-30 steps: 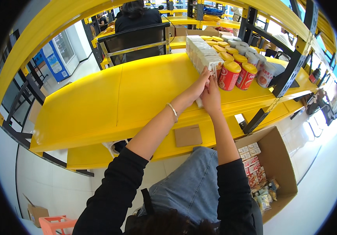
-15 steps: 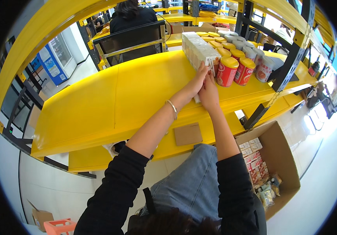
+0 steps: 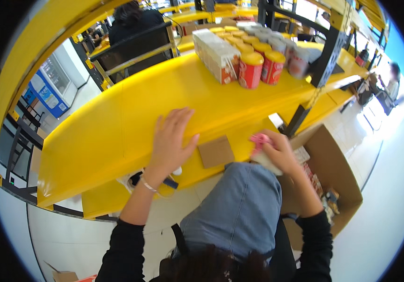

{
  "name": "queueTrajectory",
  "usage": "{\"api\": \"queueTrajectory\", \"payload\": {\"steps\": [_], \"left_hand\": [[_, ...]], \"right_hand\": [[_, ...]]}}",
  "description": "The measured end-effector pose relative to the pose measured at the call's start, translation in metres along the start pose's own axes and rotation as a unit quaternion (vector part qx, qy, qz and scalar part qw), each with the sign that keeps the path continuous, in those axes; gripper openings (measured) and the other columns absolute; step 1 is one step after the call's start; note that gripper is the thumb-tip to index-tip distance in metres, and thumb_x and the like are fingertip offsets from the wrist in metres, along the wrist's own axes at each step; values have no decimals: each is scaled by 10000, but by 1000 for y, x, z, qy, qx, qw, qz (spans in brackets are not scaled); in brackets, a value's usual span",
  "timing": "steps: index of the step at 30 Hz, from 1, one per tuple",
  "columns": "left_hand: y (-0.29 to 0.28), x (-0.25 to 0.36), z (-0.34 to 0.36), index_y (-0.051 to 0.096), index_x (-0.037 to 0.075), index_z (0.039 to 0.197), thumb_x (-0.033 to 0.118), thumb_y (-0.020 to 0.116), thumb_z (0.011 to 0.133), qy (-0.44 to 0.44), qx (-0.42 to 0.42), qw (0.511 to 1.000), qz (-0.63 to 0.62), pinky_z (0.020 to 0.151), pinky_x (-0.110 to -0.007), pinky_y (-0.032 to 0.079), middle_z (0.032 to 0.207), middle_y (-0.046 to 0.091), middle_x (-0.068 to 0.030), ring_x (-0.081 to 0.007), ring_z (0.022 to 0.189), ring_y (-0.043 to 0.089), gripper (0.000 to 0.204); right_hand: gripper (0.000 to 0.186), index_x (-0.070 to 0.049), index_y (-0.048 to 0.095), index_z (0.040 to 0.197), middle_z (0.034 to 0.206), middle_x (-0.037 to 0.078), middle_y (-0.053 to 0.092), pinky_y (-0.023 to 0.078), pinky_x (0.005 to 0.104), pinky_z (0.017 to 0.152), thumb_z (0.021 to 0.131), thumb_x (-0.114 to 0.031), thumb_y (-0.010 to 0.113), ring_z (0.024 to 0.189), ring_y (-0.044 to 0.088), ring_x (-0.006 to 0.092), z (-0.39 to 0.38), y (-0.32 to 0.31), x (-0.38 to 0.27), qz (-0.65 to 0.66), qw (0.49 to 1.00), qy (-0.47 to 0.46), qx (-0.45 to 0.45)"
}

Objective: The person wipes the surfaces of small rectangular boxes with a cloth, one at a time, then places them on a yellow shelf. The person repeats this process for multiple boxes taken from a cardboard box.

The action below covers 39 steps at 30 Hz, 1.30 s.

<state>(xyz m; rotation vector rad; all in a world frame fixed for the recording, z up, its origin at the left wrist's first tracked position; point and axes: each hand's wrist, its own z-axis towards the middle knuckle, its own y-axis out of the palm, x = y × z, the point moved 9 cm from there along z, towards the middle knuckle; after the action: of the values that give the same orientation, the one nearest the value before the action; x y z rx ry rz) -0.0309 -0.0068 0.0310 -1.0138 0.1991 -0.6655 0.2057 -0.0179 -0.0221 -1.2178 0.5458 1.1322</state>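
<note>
My left hand (image 3: 170,143), its fingers stretched out, hovers at the near edge of the yellow shelf (image 3: 103,127) with nothing in it. Lower and to the right, my right hand (image 3: 281,152) is closed around a small pink-and-white pack (image 3: 260,141). Motion blurs this pack, so its exact kind cannot be made out. A tight row of small cartons (image 3: 215,54) runs away from me on the shelf. Right beside it stand rows of cans, the nearest a red can with a yellow lid (image 3: 250,70) and others silver-grey.
A large open cardboard box (image 3: 335,164) with small cartons and bagged items stands at my right. A flat brown cardboard piece (image 3: 216,152) lies on the lower shelf. A black upright post (image 3: 326,61) rises beside the cans. Across the shelf, a person (image 3: 134,23) sits in a chair.
Both hands have left the near end of the carton row. The left moved down-left and spread; the right came down toward the cardboard box and now holds a pink-and-white pack. The view shifted too.
</note>
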Motion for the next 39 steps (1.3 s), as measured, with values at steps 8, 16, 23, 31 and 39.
{"api": "queueTrajectory", "payload": {"steps": [8, 16, 23, 31, 39], "left_hand": [[15, -13, -38, 410, 158, 1345, 281, 741, 643, 78, -5, 973, 216, 965, -366, 372, 1376, 422, -18, -223, 1229, 424, 786], [13, -15, -41, 451, 129, 1308, 178, 781, 596, 79, 51, 958, 270, 926, -294, 416, 1315, 502, 1, -188, 1173, 501, 786], [17, -24, -45, 438, 103, 1299, 235, 773, 636, 78, 24, 953, 291, 909, -301, 414, 1329, 494, -13, -194, 1181, 500, 754], [16, -18, -50, 428, 92, 1280, 175, 703, 718, 111, 48, 931, 344, 897, -296, 407, 1260, 558, -66, -238, 1136, 548, 631], [28, -34, -73, 463, 80, 1204, 237, 649, 765, 135, 36, 928, 346, 919, -401, 380, 1326, 463, -151, -318, 1205, 452, 503]], "right_hand": [[358, -31, 595, 1039, 844, 177, 634, 480, 371, 720, 819, -313, 593, 801, 628, 279, -230, -92, 59, -294, 909, 289, -60], [491, -103, 544, 1041, 1105, 124, 494, 472, 427, 816, 637, -242, 784, 1032, 530, 364, -305, -71, 8, -378, 879, 282, -69], [299, -146, 543, 937, 1182, 121, 503, 512, 396, 728, 680, -113, 692, 939, 594, 339, -330, -79, 36, -316, 904, 288, -6], [296, -143, 550, 915, 1140, 103, 526, 506, 367, 592, 683, -188, 727, 855, 616, 292, -325, -88, 45, -279, 907, 316, -9], [343, -119, 517, 941, 1166, 123, 530, 514, 389, 636, 714, -251, 738, 884, 609, 314, -334, -92, 63, -193, 907, 374, -30]]}}
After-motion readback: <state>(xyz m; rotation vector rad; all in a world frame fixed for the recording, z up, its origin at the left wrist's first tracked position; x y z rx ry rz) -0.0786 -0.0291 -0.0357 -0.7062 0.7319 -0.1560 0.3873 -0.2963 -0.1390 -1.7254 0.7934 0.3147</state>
